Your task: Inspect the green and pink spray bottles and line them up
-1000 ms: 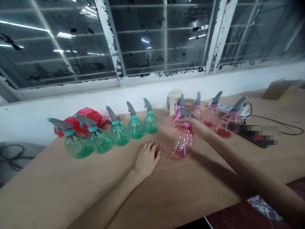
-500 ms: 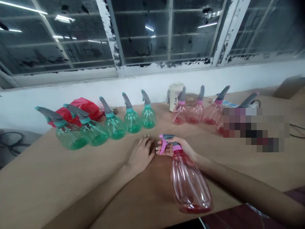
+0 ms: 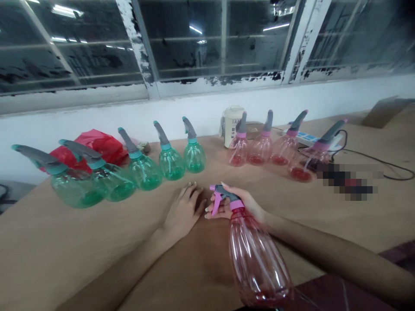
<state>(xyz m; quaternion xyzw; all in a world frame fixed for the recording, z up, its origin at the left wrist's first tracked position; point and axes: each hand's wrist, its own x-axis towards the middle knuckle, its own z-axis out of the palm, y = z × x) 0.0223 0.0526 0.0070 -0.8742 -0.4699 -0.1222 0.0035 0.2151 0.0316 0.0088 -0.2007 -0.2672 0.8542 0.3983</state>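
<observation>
My right hand [image 3: 241,205] grips the neck of a pink spray bottle [image 3: 256,259], just below its grey and pink trigger head. The bottle is tipped toward me, base raised near the table's front edge. My left hand [image 3: 181,211] lies flat on the brown table [image 3: 97,242], fingers stretched out, right beside the trigger head. Behind, several green spray bottles [image 3: 144,170] stand in a row at the left and several pink spray bottles [image 3: 259,149] in a row at the right.
A red plastic bag [image 3: 97,144] lies behind the green row. A white jar [image 3: 231,123] stands by the wall. A power strip [image 3: 308,139] with a black cable [image 3: 382,164] sits at the right, and a cardboard box [image 3: 385,110] at the far right.
My right hand lifted the pink bottle from where it stood upright, brought it nearer to me and tipped its base toward me. My left hand stayed flat on the table.
</observation>
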